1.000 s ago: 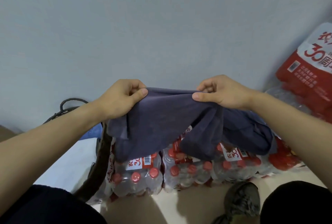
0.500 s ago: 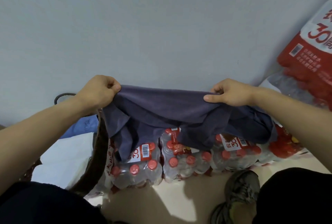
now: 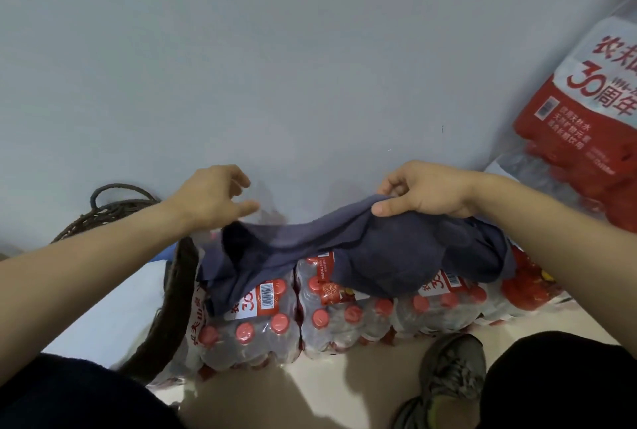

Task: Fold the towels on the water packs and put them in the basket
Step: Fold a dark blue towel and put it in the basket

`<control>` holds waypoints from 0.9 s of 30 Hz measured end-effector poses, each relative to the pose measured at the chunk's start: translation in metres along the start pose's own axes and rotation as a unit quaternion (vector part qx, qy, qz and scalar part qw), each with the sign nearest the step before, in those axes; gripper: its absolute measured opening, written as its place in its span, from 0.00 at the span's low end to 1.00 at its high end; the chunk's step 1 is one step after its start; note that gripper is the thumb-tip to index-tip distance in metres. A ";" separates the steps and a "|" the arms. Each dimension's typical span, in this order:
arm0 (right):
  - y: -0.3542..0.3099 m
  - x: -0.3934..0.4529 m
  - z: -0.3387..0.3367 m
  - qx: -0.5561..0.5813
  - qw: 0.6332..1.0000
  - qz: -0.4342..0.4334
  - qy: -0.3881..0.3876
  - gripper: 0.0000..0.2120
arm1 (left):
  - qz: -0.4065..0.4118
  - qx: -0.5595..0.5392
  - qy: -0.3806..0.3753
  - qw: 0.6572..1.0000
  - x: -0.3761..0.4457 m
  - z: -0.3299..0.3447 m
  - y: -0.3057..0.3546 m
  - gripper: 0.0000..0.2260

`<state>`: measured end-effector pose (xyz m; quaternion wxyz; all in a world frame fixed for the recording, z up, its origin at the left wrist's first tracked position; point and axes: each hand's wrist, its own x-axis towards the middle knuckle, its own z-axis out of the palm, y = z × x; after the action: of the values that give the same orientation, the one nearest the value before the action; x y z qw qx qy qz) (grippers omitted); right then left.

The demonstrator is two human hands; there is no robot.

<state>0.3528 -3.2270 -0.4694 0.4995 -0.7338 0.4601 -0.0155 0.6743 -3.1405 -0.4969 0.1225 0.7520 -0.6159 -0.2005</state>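
- Your right hand (image 3: 425,192) pinches the upper edge of the dark towel (image 3: 375,256), thumb on the near side and fingers curled behind, so one hand alone carries the lift
- Your left hand (image 3: 213,199) is spread loose with nothing in it, hovering just above the towel's left end
- The towel lies draped across the top of the water packs (image 3: 310,311), its left part slumped in a hollow and one corner hanging down the front of the packs on the basket side
- Risk: lift from the right pinch alone and the slack left end will likely drag over the bottle caps and bunch, giving you a crooked fold
- Risk: that hanging corner could catch between two packs or slide off toward the floor in front of the packs
- Risk: your left hand may seize a middle layer and not the true corner, since the cloth there is rumpled and its edge is hard to make out
- The basket (image 3: 172,297) stands touching the left end of the packs, with pale cloth showing inside; a loose fold may fall open on the way over its rim
- A second pack (image 3: 586,101) leans well to the right of the packs; keep your right elbow off it
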 end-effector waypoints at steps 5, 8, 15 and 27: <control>-0.030 0.001 0.018 0.089 0.993 -0.080 -0.012 0.06 | 0.170 -0.169 -0.087 0.967 -0.024 0.020 0.059 0.37; -0.042 0.001 0.028 0.082 0.988 -0.127 -0.014 0.06 | 0.205 -0.209 -0.071 0.953 -0.028 0.023 0.075 0.24; -0.034 -0.005 0.021 0.035 0.994 -0.096 -0.026 0.12 | 0.236 -0.159 -0.044 0.958 -0.025 0.015 0.069 0.13; -0.041 0.004 0.046 0.242 0.969 0.020 0.053 0.10 | 0.181 -0.284 -0.198 0.920 -0.033 0.024 0.081 0.17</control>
<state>0.4041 -3.1934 -0.4632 0.6375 -0.5797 0.4830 -0.1557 0.5866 -3.1235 -0.4784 0.2408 0.5062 -0.6700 -0.4867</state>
